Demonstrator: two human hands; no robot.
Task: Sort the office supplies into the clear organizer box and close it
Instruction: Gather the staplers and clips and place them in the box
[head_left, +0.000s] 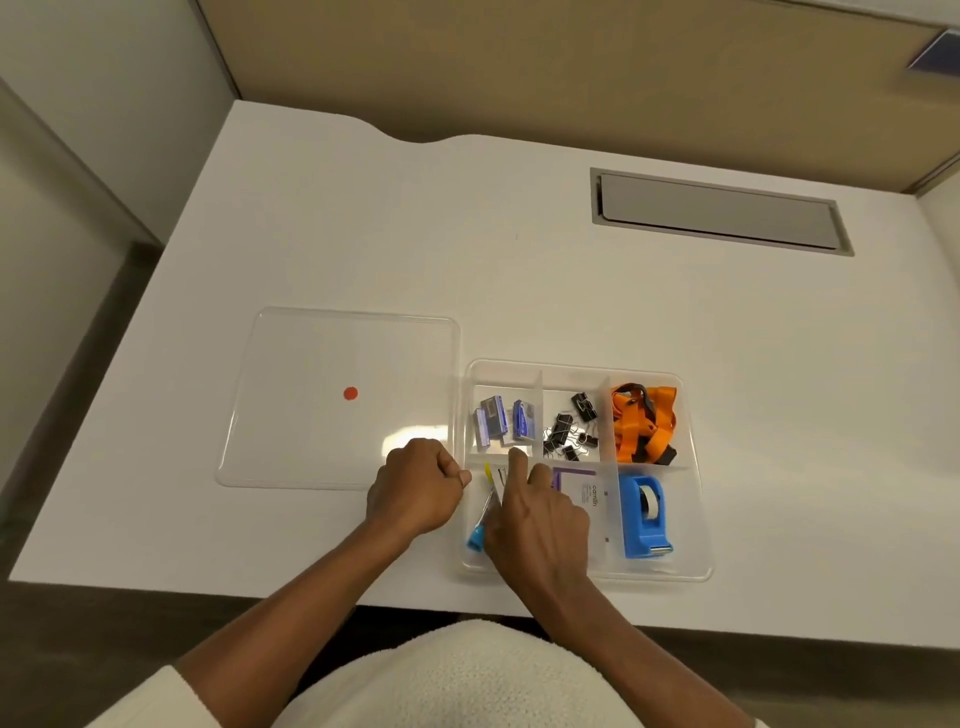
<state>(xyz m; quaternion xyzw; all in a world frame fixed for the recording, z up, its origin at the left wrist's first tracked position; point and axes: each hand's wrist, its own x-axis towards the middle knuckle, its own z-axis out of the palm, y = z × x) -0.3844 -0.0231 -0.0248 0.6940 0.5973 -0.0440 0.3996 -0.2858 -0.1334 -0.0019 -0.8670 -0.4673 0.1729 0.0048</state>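
Observation:
The clear organizer box (696, 571) sits open on the white desk, right of centre. Its compartments hold purple staple boxes (493, 418), black binder clips (569, 428), an orange lanyard (641, 423), a blue tape dispenser (644, 517) and a white-and-purple packet (589, 493). My right hand (537, 519) reaches into the front-left compartment, fingers on pens there, among them a blue-capped one (475, 538) and a yellow-tipped one (487, 470). My left hand (415, 486) is curled in a fist against the box's left wall. The clear lid (291, 415), with a red dot sticker, lies flat to the left.
A grey cable hatch (719, 210) is set into the desk at the back right. Beige partition panels stand behind the desk. The desk's front edge runs just below the box.

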